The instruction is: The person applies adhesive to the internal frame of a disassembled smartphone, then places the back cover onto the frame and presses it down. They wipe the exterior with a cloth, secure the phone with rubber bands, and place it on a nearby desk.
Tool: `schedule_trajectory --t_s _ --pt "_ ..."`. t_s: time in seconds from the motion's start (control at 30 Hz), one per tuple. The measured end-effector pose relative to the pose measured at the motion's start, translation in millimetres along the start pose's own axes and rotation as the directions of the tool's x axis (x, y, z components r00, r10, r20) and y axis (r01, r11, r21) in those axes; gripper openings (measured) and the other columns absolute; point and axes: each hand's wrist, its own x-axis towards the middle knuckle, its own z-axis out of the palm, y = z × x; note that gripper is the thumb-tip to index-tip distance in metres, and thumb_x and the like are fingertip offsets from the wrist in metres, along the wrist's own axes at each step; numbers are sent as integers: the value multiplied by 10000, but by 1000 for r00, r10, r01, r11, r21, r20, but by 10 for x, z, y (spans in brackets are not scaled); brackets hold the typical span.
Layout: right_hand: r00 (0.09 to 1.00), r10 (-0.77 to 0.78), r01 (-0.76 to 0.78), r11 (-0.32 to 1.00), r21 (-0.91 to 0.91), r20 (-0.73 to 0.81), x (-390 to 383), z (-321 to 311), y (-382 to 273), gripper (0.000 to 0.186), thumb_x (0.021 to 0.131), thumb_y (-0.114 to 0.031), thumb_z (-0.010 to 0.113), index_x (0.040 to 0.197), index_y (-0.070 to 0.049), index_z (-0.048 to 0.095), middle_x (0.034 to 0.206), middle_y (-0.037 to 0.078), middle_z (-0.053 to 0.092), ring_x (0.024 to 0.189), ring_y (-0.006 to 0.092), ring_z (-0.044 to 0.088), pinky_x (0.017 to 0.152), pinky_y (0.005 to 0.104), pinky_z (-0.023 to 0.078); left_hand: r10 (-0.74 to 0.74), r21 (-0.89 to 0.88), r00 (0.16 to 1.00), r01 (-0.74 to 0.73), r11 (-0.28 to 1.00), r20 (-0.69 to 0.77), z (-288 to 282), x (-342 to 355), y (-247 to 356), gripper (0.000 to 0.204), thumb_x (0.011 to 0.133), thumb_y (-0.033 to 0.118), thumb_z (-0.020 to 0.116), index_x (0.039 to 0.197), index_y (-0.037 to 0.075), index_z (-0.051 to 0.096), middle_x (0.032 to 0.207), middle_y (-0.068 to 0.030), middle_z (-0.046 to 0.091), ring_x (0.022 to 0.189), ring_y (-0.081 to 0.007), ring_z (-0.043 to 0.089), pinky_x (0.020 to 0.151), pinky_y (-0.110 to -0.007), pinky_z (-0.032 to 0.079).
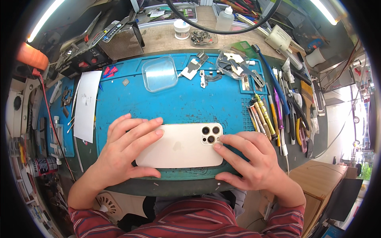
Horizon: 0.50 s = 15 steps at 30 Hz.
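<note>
A white smartphone (180, 152) is back up over the blue mat, its raised triple-lens camera block at upper right. My left hand (125, 152) holds its left end, fingertips across the back and top edge, thumb along the bottom edge. My right hand (250, 160) touches the right end with two fingertips beside the lenses; its fingers are apart and its thumb lies below the phone. Beyond the phone are a clear plastic container (160, 73), loose metal phone parts (194, 67) and a tray of small parts (234, 63).
Screwdrivers and tweezers (274, 107) crowd the right side, a white paper strip (85, 107) the left. A black power unit (83, 57) stands back left, with a bottle (225, 18), white jar (181, 29) and black cable (222, 30) at the back. A wooden cabinet (321, 180) is lower right.
</note>
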Motion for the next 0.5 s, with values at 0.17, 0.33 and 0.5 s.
schedule_trajectory --t_s 0.17,0.33,0.5 --pt "1000 5 -5 1000 10 1 0 6 6 541 788 -350 771 1213 -24 696 1177 86 627 1012 257 614 811 375 504 13 25 1000 -14 1000 22 14 -19 -20 876 702 590 781 1380 82 557 1466 -130 557 1255 -316 536 1150 -534 288" --pt "1000 9 -10 1000 18 13 3 0 6 545 788 -348 772 1219 -24 693 1178 87 627 1008 256 615 814 375 502 4 35 1000 -5 999 31 10 -17 -16 863 708 600 768 1371 83 569 1469 -135 552 1256 -319 536 1150 -534 287" --pt "1000 11 -11 1000 19 21 5 -10 8 547 787 -351 773 1218 -23 694 1184 87 627 1006 253 618 816 368 496 6 48 999 -8 999 35 9 -24 -7 815 717 606 752 1336 94 613 1475 -136 546 1254 -318 535 1142 -540 292"
